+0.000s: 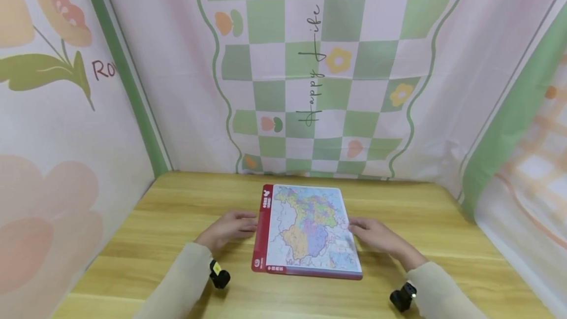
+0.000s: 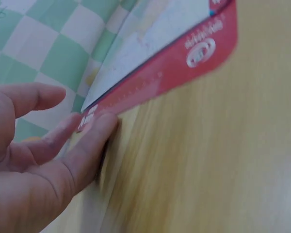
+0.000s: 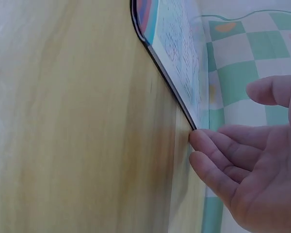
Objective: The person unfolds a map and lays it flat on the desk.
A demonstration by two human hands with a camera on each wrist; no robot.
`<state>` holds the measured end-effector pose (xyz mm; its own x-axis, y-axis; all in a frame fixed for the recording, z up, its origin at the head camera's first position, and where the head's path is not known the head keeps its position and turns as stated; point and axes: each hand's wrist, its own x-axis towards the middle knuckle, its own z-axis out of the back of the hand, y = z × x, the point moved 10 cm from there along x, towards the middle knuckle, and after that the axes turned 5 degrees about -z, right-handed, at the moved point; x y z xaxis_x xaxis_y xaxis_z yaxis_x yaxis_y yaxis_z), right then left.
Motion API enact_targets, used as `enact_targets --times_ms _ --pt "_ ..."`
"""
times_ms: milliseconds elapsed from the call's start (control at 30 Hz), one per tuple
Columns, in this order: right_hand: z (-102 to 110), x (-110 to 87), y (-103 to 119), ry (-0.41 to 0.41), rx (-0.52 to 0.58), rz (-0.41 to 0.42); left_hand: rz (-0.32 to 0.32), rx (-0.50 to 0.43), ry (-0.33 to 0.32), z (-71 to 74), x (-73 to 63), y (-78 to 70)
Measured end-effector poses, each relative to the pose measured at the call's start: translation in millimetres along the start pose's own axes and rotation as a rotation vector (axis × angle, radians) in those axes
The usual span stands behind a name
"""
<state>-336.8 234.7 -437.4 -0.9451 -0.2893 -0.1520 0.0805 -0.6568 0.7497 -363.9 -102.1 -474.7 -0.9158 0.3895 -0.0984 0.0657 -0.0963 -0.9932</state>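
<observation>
A flat map board (image 1: pixel 310 230) with a red border and a colourful printed map lies on the wooden table. My left hand (image 1: pixel 230 229) is at its left edge, with fingertips against the red border (image 2: pixel 169 73) in the left wrist view. Its thumb stands apart from the board. On the opposite side my right hand (image 1: pixel 376 234) touches the right edge with its fingertips. In the right wrist view the right hand (image 3: pixel 257 160) has loosely extended fingers at the board's dark edge (image 3: pixel 169 85), its thumb raised away. Neither hand curls round the board.
The wooden table (image 1: pixel 186 201) extends around the board on all sides. A curtain with green and white checks (image 1: pixel 310 87) hangs behind its far edge. Printed fabric (image 1: pixel 57 127) hangs on the left, and another green-edged cloth (image 1: pixel 514 127) on the right.
</observation>
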Motion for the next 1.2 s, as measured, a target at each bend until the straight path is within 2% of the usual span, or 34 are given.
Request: enact_targets --times_ms 267,533,767,1000,1200 --pt "0.6 1.8 -2.8 -0.024 -0.007 -0.023 0.023 -0.085 -0.056 -1.6 8.6 7.6" --pt "2.9 2.9 -7.5 -0.051 0.002 -0.051 0.053 -0.073 -0.105 -0.2 9.0 9.0" --pt "4.7 5.4 -8.6 -0.065 0.082 -0.076 0.074 -0.047 -0.102 -1.0 8.4 7.5" --pt "3.9 11.6 2.7 -0.053 0.064 0.043 0.106 0.049 -0.131 0.3 10.2 7.9" --pt "5.8 10.2 8.9 -0.046 0.059 0.072 0.085 0.119 -0.129 -3.0 11.7 6.0"
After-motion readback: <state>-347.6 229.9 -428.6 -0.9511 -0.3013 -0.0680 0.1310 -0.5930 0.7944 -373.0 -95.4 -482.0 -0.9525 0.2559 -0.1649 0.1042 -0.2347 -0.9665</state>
